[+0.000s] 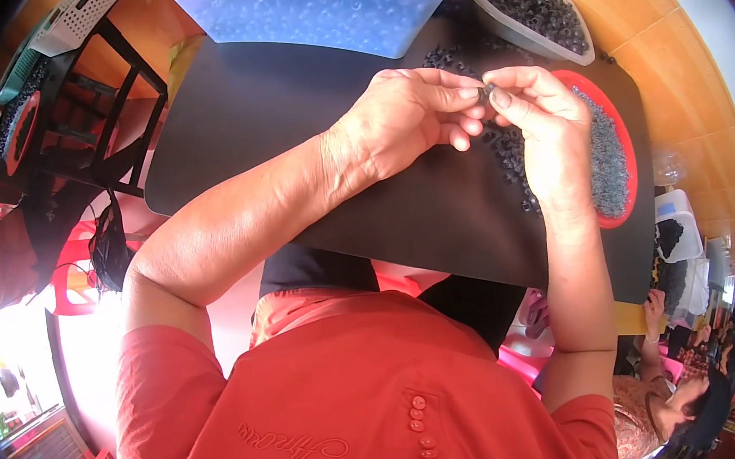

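At the left of your dark surface [227,109], toward its far edge, stands a see-through bluish tub [316,18], and your left grip [404,112] is just on your side of its lower right corner. That hand reaches in from the left, its thumb and forefinger nearly shut, their tips against the small dark piece [486,92]. Beyond the thumb lie some loose dark rings [448,59]. The piece is off the surface, between your two sets of fingertips: right of the left grip, upper left of the right, with neither hand clearly nearer. It is too small and covered for you to read its long axis, or to tell whether it is one part or two. Further right, past your fingers, sits a pale container [537,42] of dark rings. Your right grip [551,127] comes up from below, thumb and forefinger pinched on the piece from its right side. More dark rings lie below the joined fingertips. Rightmost is the red tray [627,150] of small grey pieces [605,152], partly behind your right hand, which is far nearer to it than your left
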Demonstrator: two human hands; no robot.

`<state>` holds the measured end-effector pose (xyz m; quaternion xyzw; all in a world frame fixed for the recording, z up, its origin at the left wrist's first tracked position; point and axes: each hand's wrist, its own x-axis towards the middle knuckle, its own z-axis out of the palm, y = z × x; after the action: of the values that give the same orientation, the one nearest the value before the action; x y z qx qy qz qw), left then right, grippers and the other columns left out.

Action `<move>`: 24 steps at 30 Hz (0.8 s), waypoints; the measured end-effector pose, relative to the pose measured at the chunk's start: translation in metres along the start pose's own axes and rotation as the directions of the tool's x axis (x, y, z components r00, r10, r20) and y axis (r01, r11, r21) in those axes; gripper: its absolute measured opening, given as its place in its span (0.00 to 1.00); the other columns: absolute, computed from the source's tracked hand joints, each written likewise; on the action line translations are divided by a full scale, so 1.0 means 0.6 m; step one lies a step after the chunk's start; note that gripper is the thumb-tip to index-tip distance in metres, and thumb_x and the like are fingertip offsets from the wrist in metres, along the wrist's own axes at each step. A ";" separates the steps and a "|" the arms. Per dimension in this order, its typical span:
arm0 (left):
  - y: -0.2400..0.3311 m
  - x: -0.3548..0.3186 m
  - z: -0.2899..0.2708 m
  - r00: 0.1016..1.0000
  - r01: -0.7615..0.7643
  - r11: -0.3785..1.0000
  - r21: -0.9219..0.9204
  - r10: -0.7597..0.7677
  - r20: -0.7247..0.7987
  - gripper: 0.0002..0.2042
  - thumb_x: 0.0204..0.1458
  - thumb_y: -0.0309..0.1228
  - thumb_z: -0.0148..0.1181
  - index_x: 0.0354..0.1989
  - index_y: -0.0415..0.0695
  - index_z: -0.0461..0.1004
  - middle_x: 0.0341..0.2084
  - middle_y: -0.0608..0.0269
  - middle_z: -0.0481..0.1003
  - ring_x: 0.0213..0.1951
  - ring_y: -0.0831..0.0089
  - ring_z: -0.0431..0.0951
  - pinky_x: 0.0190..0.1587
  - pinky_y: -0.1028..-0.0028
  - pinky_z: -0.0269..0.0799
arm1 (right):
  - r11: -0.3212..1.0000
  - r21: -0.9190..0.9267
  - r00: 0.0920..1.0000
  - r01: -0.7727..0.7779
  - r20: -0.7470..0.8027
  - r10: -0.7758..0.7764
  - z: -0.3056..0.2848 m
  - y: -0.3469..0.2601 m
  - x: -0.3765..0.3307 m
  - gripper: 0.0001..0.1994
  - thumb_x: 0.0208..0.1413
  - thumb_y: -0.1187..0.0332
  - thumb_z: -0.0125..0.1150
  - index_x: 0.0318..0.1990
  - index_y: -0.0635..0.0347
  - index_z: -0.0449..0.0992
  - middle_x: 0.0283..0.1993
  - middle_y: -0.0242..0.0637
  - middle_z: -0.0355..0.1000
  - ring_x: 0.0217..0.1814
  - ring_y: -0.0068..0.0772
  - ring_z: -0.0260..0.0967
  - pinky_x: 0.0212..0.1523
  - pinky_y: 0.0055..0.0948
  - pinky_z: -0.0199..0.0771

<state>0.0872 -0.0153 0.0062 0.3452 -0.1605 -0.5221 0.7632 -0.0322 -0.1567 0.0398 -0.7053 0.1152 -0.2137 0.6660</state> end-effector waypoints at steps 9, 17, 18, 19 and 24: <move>0.008 -0.013 0.002 1.000 -0.030 0.999 0.017 0.030 -0.001 0.09 0.61 0.24 0.56 0.45 0.31 0.73 0.33 0.53 0.76 0.35 0.65 0.79 0.37 0.68 0.76 | 0.991 -0.101 0.996 0.084 0.003 -0.085 0.011 -0.005 -0.007 0.08 0.58 0.76 0.62 0.44 0.66 0.79 0.40 0.33 0.77 0.39 0.21 0.73 0.42 0.19 0.68; 0.008 -0.014 0.014 0.994 -0.059 0.989 0.133 0.071 -0.084 0.07 0.59 0.23 0.58 0.41 0.31 0.75 0.32 0.54 0.77 0.34 0.67 0.79 0.36 0.70 0.77 | 0.912 -0.338 0.965 0.233 -0.037 -0.260 0.015 0.012 -0.008 0.05 0.59 0.78 0.61 0.41 0.69 0.78 0.38 0.32 0.76 0.38 0.20 0.73 0.40 0.21 0.72; 0.008 -0.015 0.014 0.994 -0.059 0.989 0.134 0.071 -0.085 0.07 0.59 0.23 0.58 0.41 0.31 0.75 0.32 0.54 0.77 0.34 0.67 0.79 0.36 0.70 0.77 | 0.865 -0.407 0.945 0.294 -0.010 -0.326 0.015 0.013 -0.008 0.05 0.59 0.78 0.61 0.41 0.69 0.78 0.37 0.32 0.76 0.37 0.20 0.73 0.39 0.20 0.72; 0.007 -0.016 0.015 0.992 -0.073 0.987 0.146 0.087 -0.091 0.07 0.59 0.22 0.59 0.41 0.31 0.75 0.32 0.54 0.77 0.33 0.67 0.79 0.35 0.71 0.77 | 0.808 -0.474 0.922 0.350 0.021 -0.387 0.014 0.014 -0.008 0.04 0.59 0.79 0.61 0.40 0.70 0.78 0.36 0.32 0.75 0.36 0.20 0.73 0.39 0.20 0.73; 0.005 -0.020 0.021 0.983 -0.115 0.970 0.216 0.142 -0.115 0.06 0.56 0.21 0.61 0.39 0.31 0.76 0.31 0.55 0.78 0.33 0.68 0.80 0.35 0.71 0.77 | 0.813 -0.465 0.920 0.350 0.007 -0.392 0.018 0.012 -0.012 0.05 0.58 0.80 0.62 0.40 0.69 0.78 0.35 0.31 0.75 0.35 0.19 0.71 0.38 0.19 0.73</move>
<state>0.0768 -0.0084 0.0189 0.4452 -0.1863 -0.4284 0.7639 -0.0327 -0.1442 0.0311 -0.8404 0.0518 -0.3375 0.4208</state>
